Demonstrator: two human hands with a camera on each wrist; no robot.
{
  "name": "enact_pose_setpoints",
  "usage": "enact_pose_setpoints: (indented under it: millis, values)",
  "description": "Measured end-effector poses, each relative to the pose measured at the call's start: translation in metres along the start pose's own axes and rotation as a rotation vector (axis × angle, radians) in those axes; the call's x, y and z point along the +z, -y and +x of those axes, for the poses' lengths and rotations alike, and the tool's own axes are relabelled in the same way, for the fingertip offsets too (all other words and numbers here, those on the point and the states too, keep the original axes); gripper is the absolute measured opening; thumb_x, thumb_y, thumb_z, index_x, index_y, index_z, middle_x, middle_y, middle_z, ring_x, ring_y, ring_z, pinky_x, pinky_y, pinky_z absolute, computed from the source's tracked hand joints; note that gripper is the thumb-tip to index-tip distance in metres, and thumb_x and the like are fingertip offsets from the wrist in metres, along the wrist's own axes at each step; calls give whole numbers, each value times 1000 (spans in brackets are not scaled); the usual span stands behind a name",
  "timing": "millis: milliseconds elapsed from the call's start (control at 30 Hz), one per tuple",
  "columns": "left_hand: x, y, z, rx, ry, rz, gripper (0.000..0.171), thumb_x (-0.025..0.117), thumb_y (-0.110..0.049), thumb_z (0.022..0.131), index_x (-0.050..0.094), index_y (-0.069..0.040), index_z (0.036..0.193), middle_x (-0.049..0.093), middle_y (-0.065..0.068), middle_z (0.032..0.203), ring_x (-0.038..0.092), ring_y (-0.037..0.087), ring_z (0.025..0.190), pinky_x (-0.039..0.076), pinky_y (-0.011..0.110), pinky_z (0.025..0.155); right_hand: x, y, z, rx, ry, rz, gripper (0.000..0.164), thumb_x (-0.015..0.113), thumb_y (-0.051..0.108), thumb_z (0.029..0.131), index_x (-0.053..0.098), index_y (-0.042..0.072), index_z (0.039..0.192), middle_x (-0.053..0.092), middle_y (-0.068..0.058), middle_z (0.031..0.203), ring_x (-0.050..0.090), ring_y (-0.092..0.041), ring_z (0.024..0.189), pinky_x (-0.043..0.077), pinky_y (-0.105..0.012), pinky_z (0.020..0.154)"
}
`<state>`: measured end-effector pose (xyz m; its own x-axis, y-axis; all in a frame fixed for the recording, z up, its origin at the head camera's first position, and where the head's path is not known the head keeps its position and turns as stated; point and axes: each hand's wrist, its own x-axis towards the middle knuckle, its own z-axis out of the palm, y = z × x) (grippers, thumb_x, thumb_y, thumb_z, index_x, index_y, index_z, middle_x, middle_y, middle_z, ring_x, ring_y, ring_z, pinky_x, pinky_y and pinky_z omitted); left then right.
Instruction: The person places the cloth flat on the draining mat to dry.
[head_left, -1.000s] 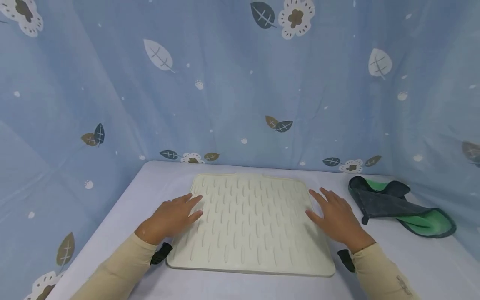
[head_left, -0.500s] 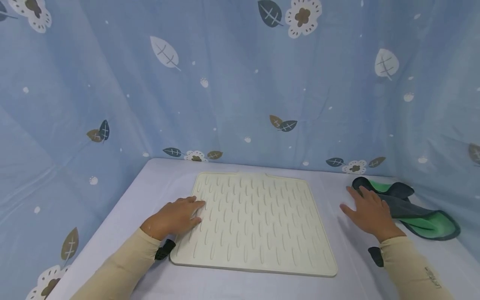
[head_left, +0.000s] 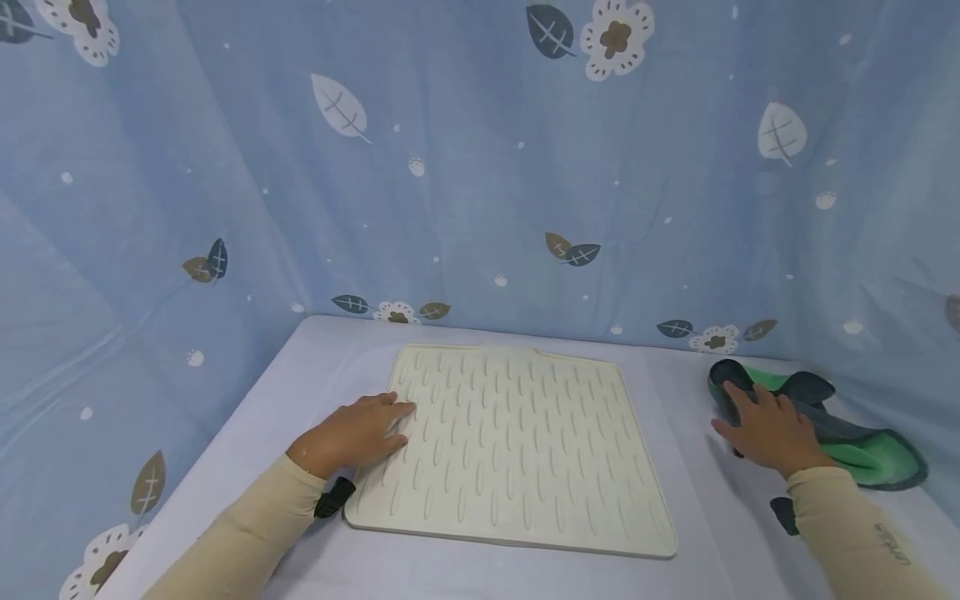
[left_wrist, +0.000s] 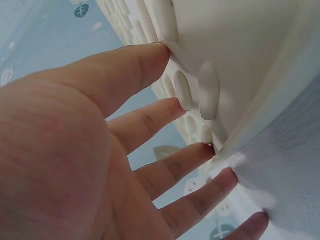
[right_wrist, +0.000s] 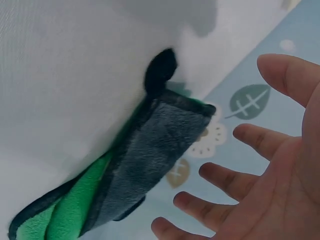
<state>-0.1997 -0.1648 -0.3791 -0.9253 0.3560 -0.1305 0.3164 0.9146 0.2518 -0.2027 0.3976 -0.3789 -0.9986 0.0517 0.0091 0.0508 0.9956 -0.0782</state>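
A cream mat with raised oval ridges lies flat in the middle of the white table. My left hand rests at its left edge, fingers spread; in the left wrist view the thumb and some fingertips touch the ridged surface while others reach past the rim. Over to the right, my right hand hovers above a grey and green cloth with dark edging. In the right wrist view the fingers are apart from the cloth, which lies folded and crumpled.
A white sheet covers the table. Blue curtains with leaf and flower prints hang behind the table and along its sides. The cloth lies near the right-hand curtain.
My right hand has moved right, from the mat's right edge to above the cloth. My left hand has stayed at the mat's left edge. The head view has shifted slightly.
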Motion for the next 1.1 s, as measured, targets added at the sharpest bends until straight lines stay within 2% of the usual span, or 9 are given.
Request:
enact_pose_setpoints:
  millis: [233,600,833,1100]
  values:
    - [2,2,4,12,-3,6,53,67,-27,96,54,-10,144,44,27,152,45,45,138,43,62,105,0,-12,5,42,97,27,84,55,49,96,21,-3,152,17,-51,142,15,-79,125,23,-86,94]
    - [2,0,3,3,-2,-16,53,68,-26,96,54,-9,144,44,28,151,45,45,138,43,60,106,9,-36,12,68,168,54,88,57,46,94,15,-8,151,13,-57,138,16,-83,121,27,-88,89]
    - [2,0,2,5,-2,-19,53,68,-26,96,54,-9,144,44,28,150,45,45,138,43,59,107,11,-46,16,58,179,22,89,59,47,93,19,-11,149,27,-54,135,30,-76,119,35,-81,88]
    - [1,1,2,-1,0,-18,52,68,-26,96,55,-9,143,44,28,151,45,46,138,42,60,107,12,-44,20,43,161,-14,85,65,45,91,32,-14,142,35,-53,131,38,-74,115,33,-84,85]
